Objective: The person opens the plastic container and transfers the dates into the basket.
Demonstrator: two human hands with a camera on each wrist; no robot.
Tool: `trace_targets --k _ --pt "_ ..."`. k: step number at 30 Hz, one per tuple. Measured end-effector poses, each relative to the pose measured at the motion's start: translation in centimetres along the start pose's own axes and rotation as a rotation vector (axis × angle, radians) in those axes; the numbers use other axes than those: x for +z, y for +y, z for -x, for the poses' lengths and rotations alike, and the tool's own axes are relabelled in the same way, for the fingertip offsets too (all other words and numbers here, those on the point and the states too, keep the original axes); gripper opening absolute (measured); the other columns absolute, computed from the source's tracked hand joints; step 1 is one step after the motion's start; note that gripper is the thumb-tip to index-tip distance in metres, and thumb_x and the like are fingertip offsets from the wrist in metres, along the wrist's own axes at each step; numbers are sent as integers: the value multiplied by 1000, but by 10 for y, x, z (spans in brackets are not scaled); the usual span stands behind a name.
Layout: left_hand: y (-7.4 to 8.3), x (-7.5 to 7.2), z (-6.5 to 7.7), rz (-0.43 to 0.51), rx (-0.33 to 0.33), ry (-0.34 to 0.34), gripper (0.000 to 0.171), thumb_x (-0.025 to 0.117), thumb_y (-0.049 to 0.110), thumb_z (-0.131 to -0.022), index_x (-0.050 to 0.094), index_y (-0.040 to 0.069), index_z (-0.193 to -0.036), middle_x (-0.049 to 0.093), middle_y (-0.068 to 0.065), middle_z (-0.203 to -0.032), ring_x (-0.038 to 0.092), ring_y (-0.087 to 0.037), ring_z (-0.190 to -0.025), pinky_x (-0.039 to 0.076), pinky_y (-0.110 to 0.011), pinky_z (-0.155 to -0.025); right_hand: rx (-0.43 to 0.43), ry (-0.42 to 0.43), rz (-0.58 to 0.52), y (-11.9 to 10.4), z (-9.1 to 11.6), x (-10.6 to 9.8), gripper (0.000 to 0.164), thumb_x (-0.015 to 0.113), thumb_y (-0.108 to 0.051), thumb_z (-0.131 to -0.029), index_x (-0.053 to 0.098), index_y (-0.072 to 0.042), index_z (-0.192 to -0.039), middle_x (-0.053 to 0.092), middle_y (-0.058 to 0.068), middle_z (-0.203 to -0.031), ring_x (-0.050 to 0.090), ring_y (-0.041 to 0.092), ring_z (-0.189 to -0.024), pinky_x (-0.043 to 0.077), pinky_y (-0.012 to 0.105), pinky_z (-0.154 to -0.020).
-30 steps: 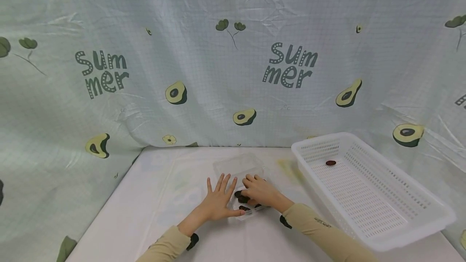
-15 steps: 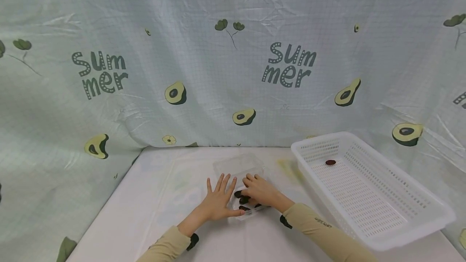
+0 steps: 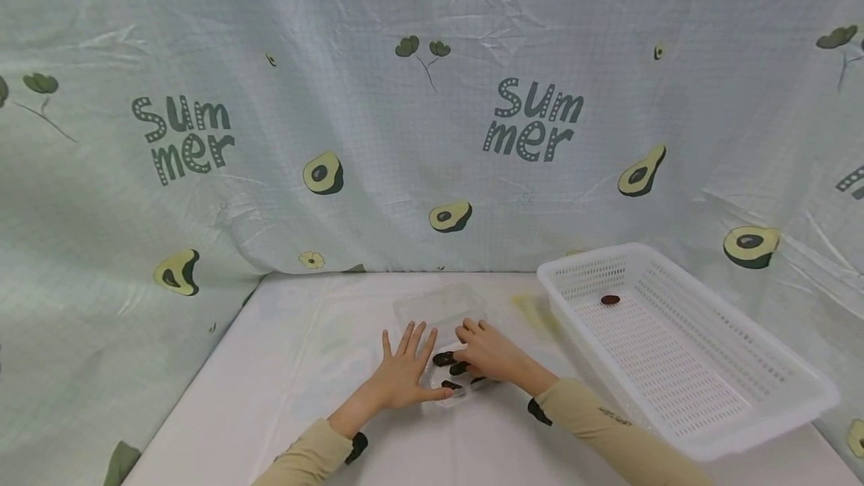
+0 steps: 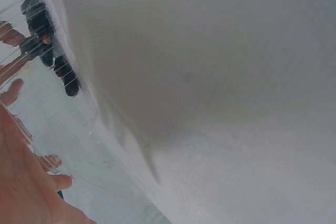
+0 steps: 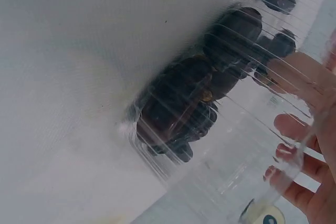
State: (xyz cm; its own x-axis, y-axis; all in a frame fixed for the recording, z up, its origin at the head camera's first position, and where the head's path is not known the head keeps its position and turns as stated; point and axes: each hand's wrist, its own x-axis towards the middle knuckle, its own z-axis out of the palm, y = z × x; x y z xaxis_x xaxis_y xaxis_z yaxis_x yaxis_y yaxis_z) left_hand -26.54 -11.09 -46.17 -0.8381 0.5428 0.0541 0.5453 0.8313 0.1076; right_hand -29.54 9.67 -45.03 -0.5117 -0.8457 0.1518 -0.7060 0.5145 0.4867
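A clear plastic clamshell box (image 5: 226, 129) stands on the table, holding several dark brown, oval dates (image 5: 176, 98). My left hand (image 3: 403, 381) rests with fingers spread at the box's left side, its thumb along the front rim. Inside the box, my right hand (image 3: 496, 355) pinches a dark date (image 3: 459, 368) between thumb and fingers; its other fingers stay by the far rim. Another date (image 3: 443, 358) lies just left of those fingers. In the left wrist view, dates (image 4: 38, 17) show through the ribbed clear wall.
The box's clear lid (image 3: 442, 304) lies folded back behind it. To the right stands a long white perforated basket (image 3: 682, 426) with one reddish-brown date (image 3: 610, 300) inside. A printed curtain (image 3: 378, 133) hangs behind the white-covered table (image 3: 304, 336).
My right hand has shifted slightly right and back, and the dark date at its fingertips has moved with it. My left hand has stayed in place.
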Motion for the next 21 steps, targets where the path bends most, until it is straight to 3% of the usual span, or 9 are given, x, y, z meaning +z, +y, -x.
trace_targets --k 13,21 --pt "1 -1 0 -2 -14 -5 102 38 77 -72 14 10 -144 13 -18 -148 10 -38 -137 9 -71 -95 33 103 12 8 16 -12 13 70 -36 -74 66 -30 -86 51 -3 -91 43 15 -86 40 28 -68" --pt "0 -1 -1 0 -11 -11 101 38 77 -73 12 10 -145 12 -19 -149 10 -38 -137 9 -71 -95 50 228 9 15 32 -22 16 72 -32 -72 58 -25 -77 49 -2 -89 41 16 -85 36 27 -65"
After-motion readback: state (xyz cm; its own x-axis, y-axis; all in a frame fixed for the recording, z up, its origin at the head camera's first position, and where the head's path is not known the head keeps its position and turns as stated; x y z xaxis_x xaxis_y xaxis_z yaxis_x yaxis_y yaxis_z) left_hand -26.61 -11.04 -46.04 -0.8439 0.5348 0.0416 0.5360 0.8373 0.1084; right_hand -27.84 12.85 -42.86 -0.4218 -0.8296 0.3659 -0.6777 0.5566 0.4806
